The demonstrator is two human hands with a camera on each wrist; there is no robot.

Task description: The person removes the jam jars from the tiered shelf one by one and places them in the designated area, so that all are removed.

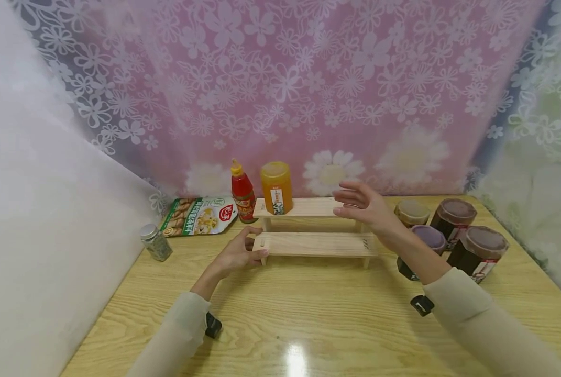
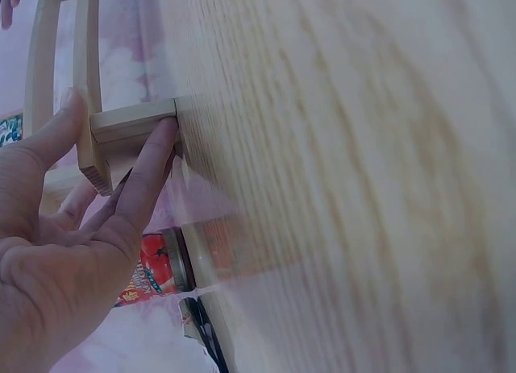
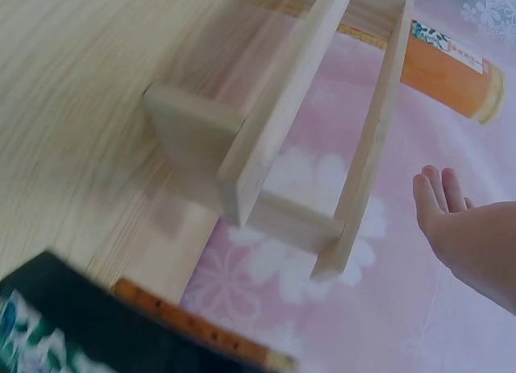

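Observation:
A two-step wooden rack [image 1: 318,244] stands near the back of the table. At the left end of its lower step, my left hand [image 1: 235,255] grips the board; in the left wrist view the thumb [image 2: 60,131] is on the board and a finger reaches the leg beneath. My right hand [image 1: 372,212] hovers by the right end of the upper step, fingers extended and holding nothing, and the right wrist view shows it apart from the rack. On the upper step's left end sits a jar of orange contents [image 1: 282,198] with a yellow lid.
Left of the rack are a red sauce bottle [image 1: 243,195], a food pouch [image 1: 200,217] lying flat and a small shaker jar [image 1: 156,243]. Several dark, lidded jars [image 1: 478,251] stand at the right, near my right forearm. A flowered curtain [image 1: 285,94] hangs behind.

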